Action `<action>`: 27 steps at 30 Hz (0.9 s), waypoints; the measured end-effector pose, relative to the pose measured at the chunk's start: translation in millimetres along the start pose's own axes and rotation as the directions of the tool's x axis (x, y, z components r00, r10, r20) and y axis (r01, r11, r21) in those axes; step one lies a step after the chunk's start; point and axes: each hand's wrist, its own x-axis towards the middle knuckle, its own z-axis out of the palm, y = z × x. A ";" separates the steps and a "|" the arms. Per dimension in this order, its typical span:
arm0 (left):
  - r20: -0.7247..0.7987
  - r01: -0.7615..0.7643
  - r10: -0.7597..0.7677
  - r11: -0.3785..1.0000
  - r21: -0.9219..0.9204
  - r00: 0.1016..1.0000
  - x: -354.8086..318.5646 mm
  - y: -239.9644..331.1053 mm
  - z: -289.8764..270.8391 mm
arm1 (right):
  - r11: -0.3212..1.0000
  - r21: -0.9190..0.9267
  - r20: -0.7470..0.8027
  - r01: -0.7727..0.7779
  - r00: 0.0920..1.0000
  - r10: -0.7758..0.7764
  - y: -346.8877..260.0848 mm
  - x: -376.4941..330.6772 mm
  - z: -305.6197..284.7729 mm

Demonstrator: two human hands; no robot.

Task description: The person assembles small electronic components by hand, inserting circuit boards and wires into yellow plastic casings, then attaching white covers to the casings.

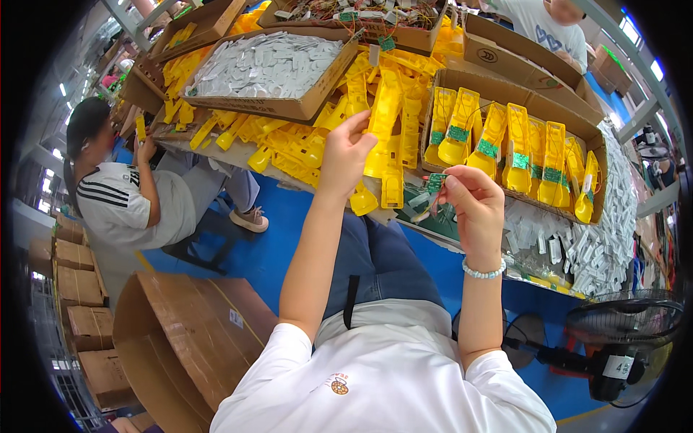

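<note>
Board and housing at a fitting station, worker's own view. The left hand (348,155) has thumb and fingers closed on the near edge of a yellow housing (386,115), which is raised over a heap of loose yellow housings (285,148). The right hand (476,206) pinches a small green circuit board (436,182) between thumb and fingers, with thin wires (433,206) trailing below it. Board and housing stand apart, just to either side of the worker's midline. To the right, a carton (498,94) holds a row of housings with green boards in them (517,148); beyond the left hand, a second carton (310,108) is filled with white pieces (267,66). The step in hand is judged to be pairing one board with one housing, not yet joined. The next move would call for turning the housing's open side to the board, lowering the board squarely into place, and keeping the wires from being trapped beneath it.
</note>
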 end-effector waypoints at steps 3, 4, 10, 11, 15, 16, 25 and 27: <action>0.045 0.104 -0.094 0.923 -0.371 0.995 -26.8 35.7 18.5 | 0.999 -0.038 0.039 -0.016 0.999 0.018 -1.5 -0.5 14.1; 0.028 0.080 -0.075 0.899 -0.430 0.997 -35.0 42.7 24.0 | 0.999 -0.038 0.042 -0.016 0.999 0.017 -3.2 -0.3 20.2; -0.128 -0.183 0.149 0.931 -0.316 0.981 -56.4 37.0 32.8 | 0.992 -0.123 0.092 -0.016 0.995 0.027 -8.1 0.4 48.0; -0.147 -0.226 0.191 0.931 -0.286 0.971 -59.2 37.6 32.3 | 0.992 -0.124 0.096 -0.016 0.995 0.028 -8.2 1.3 48.5; -0.174 -0.399 0.372 0.903 -0.157 0.912 -64.8 31.7 31.8 | 0.983 -0.183 0.082 0.024 0.997 -0.009 -6.1 0.2 50.2; -0.173 -0.398 0.372 0.903 -0.159 0.912 -65.5 32.3 32.6 | 0.982 -0.184 0.078 0.034 0.997 -0.020 -6.8 1.1 50.6; -0.193 -0.472 0.479 0.878 0.082 0.857 -72.6 33.8 34.5 | 0.959 -0.277 0.018 0.057 0.998 -0.054 -3.9 -1.5 53.9; -0.191 -0.461 0.467 0.884 0.077 0.863 -73.9 32.6 34.4 | 0.958 -0.282 0.027 0.048 0.999 -0.042 -7.5 -1.2 54.4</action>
